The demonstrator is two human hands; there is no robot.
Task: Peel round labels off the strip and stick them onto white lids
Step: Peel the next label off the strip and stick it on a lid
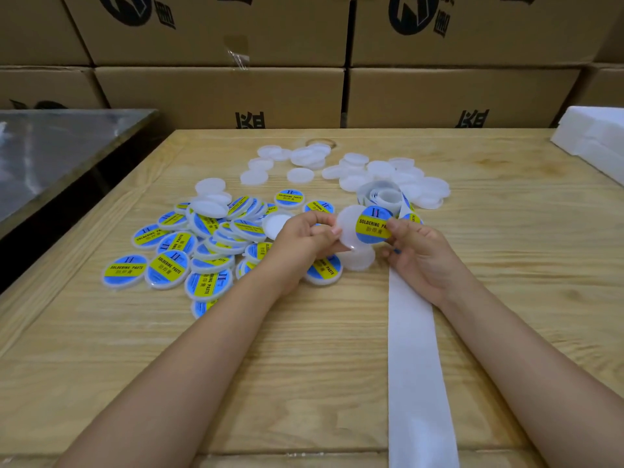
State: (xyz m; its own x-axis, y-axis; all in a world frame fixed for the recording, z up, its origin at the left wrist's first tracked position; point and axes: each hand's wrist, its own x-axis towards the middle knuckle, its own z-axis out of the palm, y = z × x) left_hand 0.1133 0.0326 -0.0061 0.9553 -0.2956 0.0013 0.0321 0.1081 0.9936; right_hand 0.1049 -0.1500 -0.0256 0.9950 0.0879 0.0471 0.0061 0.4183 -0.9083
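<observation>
**A:** Where is the lid being worked on?
**B:** Near the middle of the pale wooden table [304, 383], lifted off it. The left hand [305, 236] grips a round white plastic lid [346, 228], with its fingers and thumb curled onto the lid's nine o'clock edge. The lid is tilted toward the camera.

**A:** And the other hand?
**B:** The right hand [420, 255] pinches a round blue-and-yellow paper label [373, 226], printed "SOLDERING PASTE", at the label's three o'clock edge. The label overlaps the lid's right half. I cannot tell whether it is pressed down.

**A:** The strip?
**B:** A white paper backing strip [415, 366] runs from under the right hand toward six o'clock and off the table's near edge. The coiled roll of labels [381, 194] stands at twelve o'clock from the hands.

**A:** Other lids?
**B:** A heap of labelled lids [202, 244] lies at nine o'clock. Bare white lids [381, 168] are scattered from twelve to one o'clock, beyond the roll. One more bare lid [363, 260] lies flat just under the held one. Brown cardboard boxes [219, 92] are stacked behind.
</observation>
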